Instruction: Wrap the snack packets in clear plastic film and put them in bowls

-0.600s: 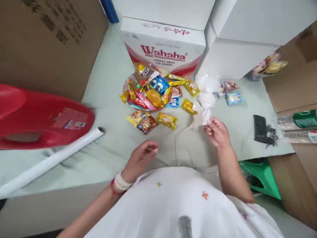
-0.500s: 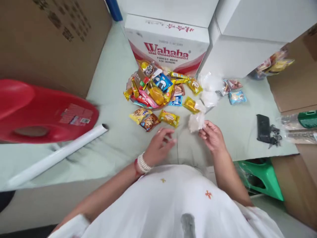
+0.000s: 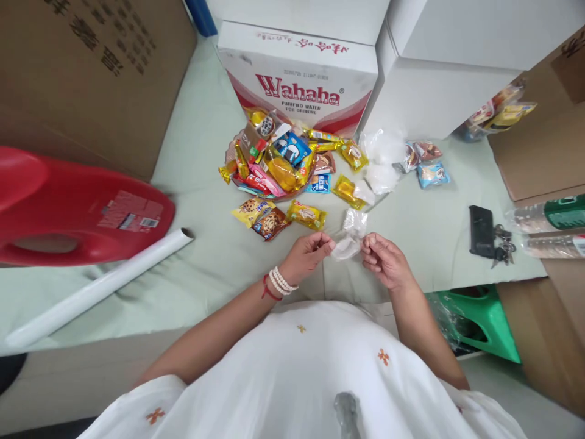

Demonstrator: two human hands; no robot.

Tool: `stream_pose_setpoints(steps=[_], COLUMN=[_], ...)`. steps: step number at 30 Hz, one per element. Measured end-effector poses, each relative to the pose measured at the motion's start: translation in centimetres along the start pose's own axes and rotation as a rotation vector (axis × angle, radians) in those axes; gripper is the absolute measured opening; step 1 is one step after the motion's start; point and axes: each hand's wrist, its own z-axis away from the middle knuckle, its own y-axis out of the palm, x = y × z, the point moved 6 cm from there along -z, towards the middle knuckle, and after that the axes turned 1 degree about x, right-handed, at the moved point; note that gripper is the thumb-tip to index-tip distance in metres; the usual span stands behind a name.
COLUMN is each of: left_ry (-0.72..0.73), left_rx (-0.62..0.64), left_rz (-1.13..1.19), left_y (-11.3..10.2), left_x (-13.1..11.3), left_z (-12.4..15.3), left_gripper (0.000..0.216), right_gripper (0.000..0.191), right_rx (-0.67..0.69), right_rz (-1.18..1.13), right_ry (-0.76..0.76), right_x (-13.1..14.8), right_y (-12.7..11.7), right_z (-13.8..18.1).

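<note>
While snacks (image 3: 280, 169) fill the bowl (image 3: 233, 147), right of it the left hand (image 3: 304, 257) and right hand (image 3: 387, 261), fingertips closed, pinch clear plastic (image 3: 347, 247).

bare hands: two, left hand (image 3: 309, 255) and right hand (image 3: 384, 261), either side of the grip
thin clear plastic bag (image 3: 355, 222): one, at the grip
crumpled whitish plastic bags (image 3: 382, 178): at least two, bunched beyond the grip
loose flat yellow-wrapped snacks (image 3: 306, 215): three, beyond the grip
cookie-printed packets in yellow and brown (image 3: 272, 225): two, left beyond the grip
clear rounded bowl (image 3: 231, 155): one, farther left beyond; its overlapping packets cannot be counted
small glossy packets (image 3: 433, 175): three, right beyond the grip
red plastic jug (image 3: 137, 210): one, far left
long white tube (image 3: 105, 286): one, left
green plastic stool (image 3: 491, 323): one, right
</note>
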Motion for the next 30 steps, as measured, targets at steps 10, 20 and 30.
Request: stream_pose_setpoints(steps=[10, 20, 30], left_ry=[0.071, 0.04, 0.219], left_rx=[-0.176, -0.288, -0.216], left_rz=[0.083, 0.361, 0.01], left_y=[-1.5, -3.4, -2.3], left_x=[0.0, 1.2, -0.9], left_z=[0.8, 0.9, 1.0], left_gripper=[0.042, 0.042, 0.036], right_gripper=[0.034, 0.026, 0.018], right_rx=[-0.036, 0.053, -0.158], right_rz=[0.412, 0.765, 0.846], right_ry=[-0.135, -0.236, -0.508], right_x=[-0.5, 0.8, 2.3], right_y=[1.2, 0.9, 3.8], right_z=[-1.0, 3.0, -1.2])
